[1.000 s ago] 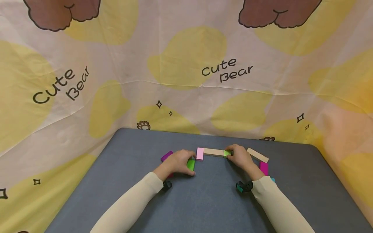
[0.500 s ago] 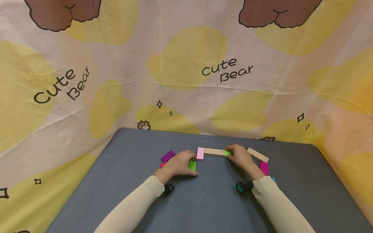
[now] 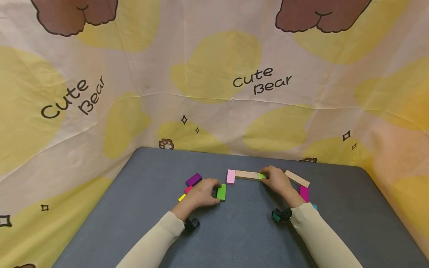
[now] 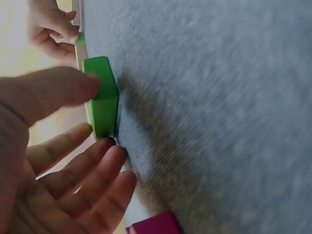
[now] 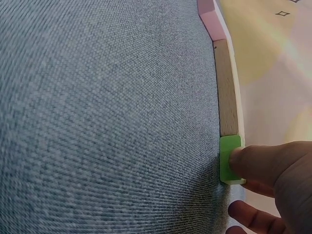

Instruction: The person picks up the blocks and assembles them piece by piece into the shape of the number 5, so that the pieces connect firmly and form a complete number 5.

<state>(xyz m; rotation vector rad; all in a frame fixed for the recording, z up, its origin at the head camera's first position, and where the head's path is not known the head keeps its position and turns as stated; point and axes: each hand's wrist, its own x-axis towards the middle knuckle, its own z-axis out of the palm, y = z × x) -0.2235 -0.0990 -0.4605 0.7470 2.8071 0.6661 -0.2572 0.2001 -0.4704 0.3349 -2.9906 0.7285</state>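
Observation:
A bright green block (image 3: pixel 221 192) lies on the grey table, left of and nearer than a pink block (image 3: pixel 231 176). My left hand (image 3: pixel 205 193) is at its left side, thumb near its near end. In the left wrist view the thumb overlaps the green block (image 4: pixel 104 105), while the other fingers lie loose and spread below it. My right hand (image 3: pixel 276 181) pinches a small light green block (image 3: pixel 261 176) at the right end of a plain wooden block (image 3: pixel 246 175). The thumb presses its near face in the right wrist view, with a finger partly hidden behind.
Beside the left hand lie a purple block (image 3: pixel 194 179), a red-pink block (image 3: pixel 188 189) and a yellow block (image 3: pixel 182 197). Right of the right hand are another wooden block (image 3: pixel 297 178), a magenta block (image 3: pixel 304 193) and a partly hidden blue block (image 3: pixel 314 207). A printed cloth (image 3: pixel 214 74) hangs behind the table.
The bright green block has shifted slightly right, and my left hand has drawn back leftward from it, leaving more of it in sight. The right hand stays in place.

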